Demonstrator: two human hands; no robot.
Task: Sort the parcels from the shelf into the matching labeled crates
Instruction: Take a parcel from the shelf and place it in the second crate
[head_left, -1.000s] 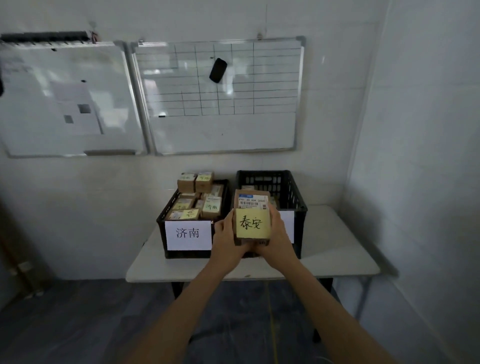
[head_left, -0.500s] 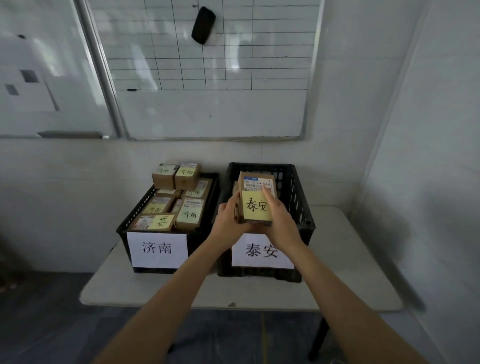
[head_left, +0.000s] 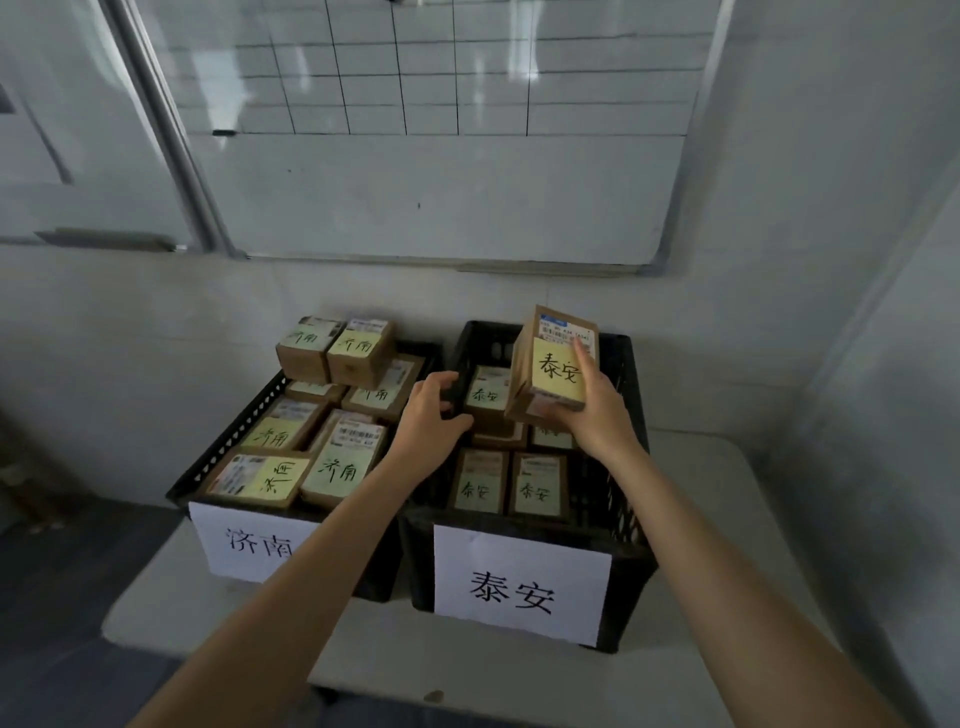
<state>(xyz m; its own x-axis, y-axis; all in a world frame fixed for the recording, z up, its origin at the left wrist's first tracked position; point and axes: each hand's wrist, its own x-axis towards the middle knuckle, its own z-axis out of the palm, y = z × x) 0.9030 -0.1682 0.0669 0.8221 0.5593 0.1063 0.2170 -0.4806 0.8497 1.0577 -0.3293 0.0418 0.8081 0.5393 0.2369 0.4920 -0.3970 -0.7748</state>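
While it was held just right of the frame's centre, the brown cardboard parcel (head_left: 556, 366) was gripped by the right hand (head_left: 595, 415) alone, which was closed round its lower right corner with one digit laid up its face. Its long axis stood nearly upright, tipped a little toward the top of the frame, so the bulk of the box lay above and slightly left of the gripping palm. 泰安 was handwritten on a yellow note on its face. Above that a printed barcode label was stuck, its digits too small to be read.

The parcel was poised over the rear part of the black plastic crate labelled 泰安 (head_left: 631, 467), touching nothing inside it as far as could be seen. A downward move into that crate was judged to be the step called for, since note and crate were matched.

The left hand (head_left: 431, 415) was seen just left of the parcel and apart from it, with fingers curled at the crate's left wall. Whether the rim was grasped could not be told.

Smaller parcels marked 泰安 (head_left: 478, 480) were laid in the crate, and the same characters were printed on its white paper sheet (head_left: 522, 592). At lower left, the black plastic crate labelled 济南 (head_left: 228, 441) was heaped with boxes marked 济南 (head_left: 337, 467). Both crates were set on a white table (head_left: 467, 670) below a gridded whiteboard (head_left: 441, 171).
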